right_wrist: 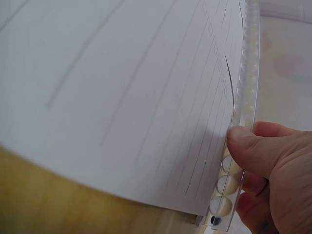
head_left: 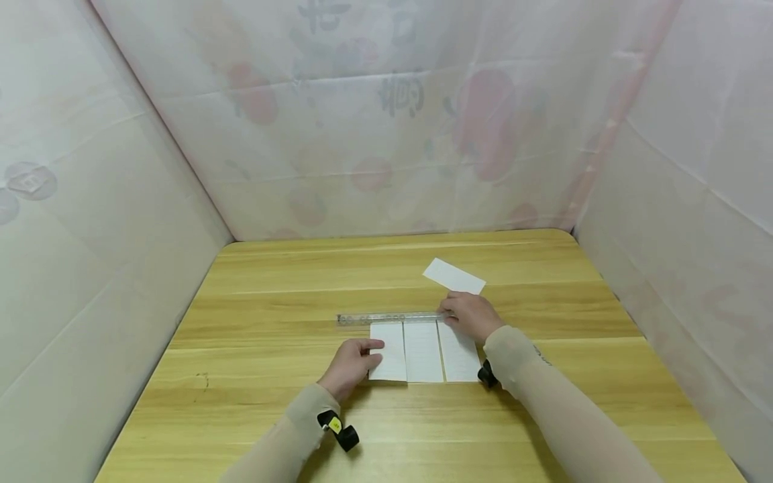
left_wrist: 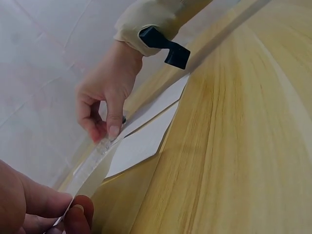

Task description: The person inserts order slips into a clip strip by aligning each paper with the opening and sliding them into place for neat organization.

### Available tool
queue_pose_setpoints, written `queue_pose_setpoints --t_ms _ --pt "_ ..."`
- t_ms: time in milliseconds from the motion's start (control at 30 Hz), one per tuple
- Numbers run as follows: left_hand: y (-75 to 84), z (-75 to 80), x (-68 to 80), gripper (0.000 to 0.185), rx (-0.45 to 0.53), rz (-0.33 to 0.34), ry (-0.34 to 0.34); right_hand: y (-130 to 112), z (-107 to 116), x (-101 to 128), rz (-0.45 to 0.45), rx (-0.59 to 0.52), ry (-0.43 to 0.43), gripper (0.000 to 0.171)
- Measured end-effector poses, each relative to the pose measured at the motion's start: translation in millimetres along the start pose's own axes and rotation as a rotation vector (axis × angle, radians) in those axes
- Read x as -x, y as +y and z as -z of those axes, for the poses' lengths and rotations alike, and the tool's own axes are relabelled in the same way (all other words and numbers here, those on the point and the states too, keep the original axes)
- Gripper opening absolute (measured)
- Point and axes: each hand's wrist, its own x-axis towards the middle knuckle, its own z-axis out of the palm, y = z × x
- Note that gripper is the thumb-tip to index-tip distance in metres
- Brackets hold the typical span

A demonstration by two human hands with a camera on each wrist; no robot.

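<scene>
Three white lined paper slips lie side by side on the wooden table: the left slip (head_left: 389, 359), the middle slip (head_left: 423, 355) and the right slip (head_left: 459, 359). A clear plastic ruler (head_left: 374, 318) with round holes runs along their far edges. My left hand (head_left: 350, 365) pinches the left slip at its left edge between thumb and fingers; in the left wrist view that slip bends up. At the ruler's right end, my right hand (head_left: 474, 315) grips it, thumb on the near side in the right wrist view. Part of the right slip is hidden under this hand.
Beyond the right hand another white paper slip (head_left: 454, 274) lies at an angle on the table (head_left: 272, 282). Pale printed cloth walls (head_left: 374, 134) stand at the back and both sides. A black wrist camera (head_left: 339, 431) is strapped on the left sleeve.
</scene>
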Motion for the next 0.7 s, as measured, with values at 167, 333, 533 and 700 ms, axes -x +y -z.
queue_pose_setpoints --t_ms 167,333,533,700 --pt "-0.4 -0.6 -3.7 0.029 -0.014 -0.002 0.011 0.3 -0.5 0.2 0.006 0.002 0.017 0.017" --pt "0.2 -0.1 -6.8 0.029 -0.04 -0.004 0.024 -0.9 1.6 0.4 0.01 0.004 0.028 0.016" --pt "0.5 0.5 -9.0 0.03 -0.053 -0.004 0.027 -1.6 2.0 0.3 0.006 0.0 0.021 0.017" --pt "-0.1 0.4 -10.4 0.031 -0.072 -0.008 0.029 0.0 -0.3 -0.1 -0.004 0.005 0.006 0.017"
